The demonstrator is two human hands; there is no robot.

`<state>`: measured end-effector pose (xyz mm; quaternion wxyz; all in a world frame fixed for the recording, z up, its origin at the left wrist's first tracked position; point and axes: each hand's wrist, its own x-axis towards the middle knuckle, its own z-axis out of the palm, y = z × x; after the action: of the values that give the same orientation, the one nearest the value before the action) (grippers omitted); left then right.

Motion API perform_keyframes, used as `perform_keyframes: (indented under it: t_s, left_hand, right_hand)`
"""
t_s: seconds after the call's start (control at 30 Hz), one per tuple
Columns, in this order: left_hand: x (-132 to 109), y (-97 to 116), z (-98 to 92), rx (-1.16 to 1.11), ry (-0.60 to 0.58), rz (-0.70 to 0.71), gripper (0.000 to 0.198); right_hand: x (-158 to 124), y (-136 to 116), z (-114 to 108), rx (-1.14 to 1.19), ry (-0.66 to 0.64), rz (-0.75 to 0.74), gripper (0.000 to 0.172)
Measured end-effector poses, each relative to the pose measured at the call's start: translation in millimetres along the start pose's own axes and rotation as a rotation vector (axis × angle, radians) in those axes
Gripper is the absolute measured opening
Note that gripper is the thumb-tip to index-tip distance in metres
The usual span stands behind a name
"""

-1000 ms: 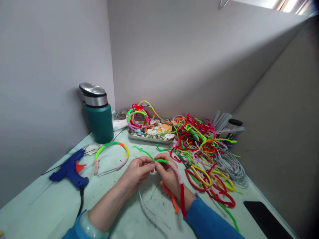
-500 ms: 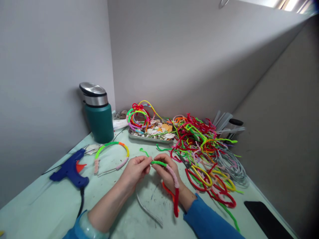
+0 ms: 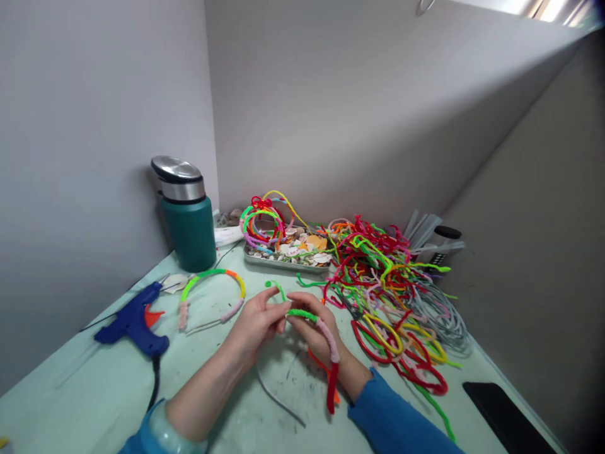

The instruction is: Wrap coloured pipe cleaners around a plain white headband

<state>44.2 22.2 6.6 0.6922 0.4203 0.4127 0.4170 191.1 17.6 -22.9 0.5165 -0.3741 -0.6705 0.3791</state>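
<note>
Both hands meet over the middle of the table around a curved wire hoop wrapped in pipe cleaner, with green, pink and red stretches [image 3: 328, 340]. My left hand [image 3: 259, 318] is closed, thumb and finger pinching the hoop at the edge of its green wrapping. From that pinch a loose green pipe cleaner end [image 3: 278, 287] curls upward. My right hand [image 3: 317, 325] is closed round the green wrapped part, its palm behind the hoop. Bare grey wire [image 3: 278, 401] hangs below my left hand. An orange piece [image 3: 317, 359] shows beside my right wrist.
At left lie a blue glue gun [image 3: 135, 323] and a partly wrapped hoop [image 3: 213, 272], with a green bottle [image 3: 188, 230] behind. A metal tray [image 3: 288, 265] holds small pieces. To the right are heaped pipe cleaners [image 3: 368, 252], scissors [image 3: 352, 309], coiled wire [image 3: 442, 315] and a black phone-like slab [image 3: 508, 416].
The loose green end has swung up and stands more upright above my fingers. The hanging bare wire has shifted slightly. Both hands stay in nearly the same place.
</note>
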Motion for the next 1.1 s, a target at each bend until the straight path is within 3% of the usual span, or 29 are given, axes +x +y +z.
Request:
perform_keyframes:
  t_s: [0.07,0.17,0.33,0.57,0.87,1.1]
  left_hand:
    - [0.2,-0.6,0.4,0.018,0.035,0.03,0.084]
    - [-0.5,-0.3,0.2,0.058,0.041,0.072,0.086]
    - [-2.2,2.8,0.3,0.101,-0.012,0.112,0.068]
    - [0.8,0.4,2.4,0.129,0.015,0.06,0.041]
    - [1.6,-3.0,2.6,0.165,-0.062,0.154,0.03]
    - [3.2,-6.7,1.1,0.204,-0.031,0.259,0.022]
  right_hand:
    - [-0.2,-0.1,-0.6,-0.027,-0.002,-0.014,0.027]
    - [0.1,0.6,-1.7,-0.06,-0.006,-0.041,0.026]
    - [0.5,0.9,-3.0,-0.063,-0.07,-0.032,0.023]
    - [0.8,0.3,0.6,-0.021,-0.117,-0.031,0.019]
    - [1.1,5.2,2.1,-0.092,0.073,-0.045,0.012]
    - [0.6,9.4,1.4,-0.083,0.093,-0.016,0.012]
